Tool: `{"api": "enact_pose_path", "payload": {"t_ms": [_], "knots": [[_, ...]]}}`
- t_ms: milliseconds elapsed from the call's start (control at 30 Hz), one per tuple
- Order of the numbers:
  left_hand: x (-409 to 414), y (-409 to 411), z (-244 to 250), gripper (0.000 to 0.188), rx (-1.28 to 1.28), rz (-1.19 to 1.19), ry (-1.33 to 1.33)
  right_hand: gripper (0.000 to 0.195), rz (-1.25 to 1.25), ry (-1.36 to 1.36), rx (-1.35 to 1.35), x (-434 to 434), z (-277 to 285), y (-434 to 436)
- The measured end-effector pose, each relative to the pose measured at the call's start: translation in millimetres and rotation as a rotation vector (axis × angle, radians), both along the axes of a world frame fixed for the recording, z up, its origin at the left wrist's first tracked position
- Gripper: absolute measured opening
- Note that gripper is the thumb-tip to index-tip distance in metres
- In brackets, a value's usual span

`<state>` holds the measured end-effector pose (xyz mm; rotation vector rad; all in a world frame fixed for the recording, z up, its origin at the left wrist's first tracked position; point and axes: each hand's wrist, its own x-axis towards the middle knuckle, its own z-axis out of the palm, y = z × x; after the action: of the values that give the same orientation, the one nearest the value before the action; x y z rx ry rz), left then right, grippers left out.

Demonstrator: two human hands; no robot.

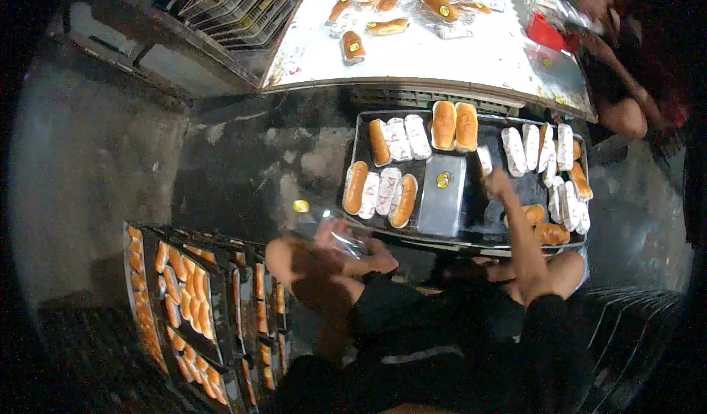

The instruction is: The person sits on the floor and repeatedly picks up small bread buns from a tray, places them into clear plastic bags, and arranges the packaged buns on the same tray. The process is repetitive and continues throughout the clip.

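My left hand (334, 233), blurred, holds a clear plastic bag (349, 242) above my leg. A yellow sticker (301, 206) shows at the bag's left end. Over the black baking tray (476, 198), my right hand (499, 183) grips a white paper-covered piece (485, 160); blur hides its details. A stack of flat clear bags (440, 210) with yellow stickers lies mid-tray. Just beyond the stack sit two golden bread rolls (454, 126) side by side. Rolls in white paper liners (390, 190) fill the tray's left part, some with the liner upward. More lined rolls (563, 204) crowd the right end.
Bagged rolls (442, 5) lie on a white table (475, 55) beyond the tray. At its right, another person's arm (624, 77) is near a red object (544, 32). Trays of rolls (188, 287) stand at lower left. Stacked crates (237, 11) are at upper left.
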<state>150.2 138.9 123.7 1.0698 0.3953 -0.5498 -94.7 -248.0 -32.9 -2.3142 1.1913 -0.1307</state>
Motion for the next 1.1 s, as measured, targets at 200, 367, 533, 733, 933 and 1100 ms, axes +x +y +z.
{"api": "enact_pose_path", "payload": {"t_ms": [200, 367, 533, 733, 933, 1100], "knots": [[-20.3, -54.9, -24.2, 0.027, 0.107, -0.157, -0.11, 0.036, 0.095, -0.352, 0.968, 16.4, 136.2, 174.7], [-76.3, -95.1, -35.3, 0.039, -0.13, -0.196, -0.071, 0.039, 0.222, -0.345, 0.762, 22.0, 172.5, 187.5], [-113.9, -102.1, -33.2, 0.043, -0.171, -0.352, 0.219, 0.064, -0.077, -0.544, 1.21, 31.0, 142.3, 198.9], [-101.8, -79.5, -18.9, 0.029, -0.037, -0.354, 0.071, 0.063, 0.169, -0.572, 0.536, 31.6, 169.1, 232.2], [-146.5, -80.7, -22.9, 0.054, 0.082, -1.213, -0.024, 0.02, 0.029, -0.379, 0.055, 65.6, 181.1, 107.9], [-102.6, -83.3, -207.0, 0.04, 1.227, -0.923, -2.043, 0.054, 0.314, -0.856, -0.162, 128.8, 269.3, 113.1]]}}
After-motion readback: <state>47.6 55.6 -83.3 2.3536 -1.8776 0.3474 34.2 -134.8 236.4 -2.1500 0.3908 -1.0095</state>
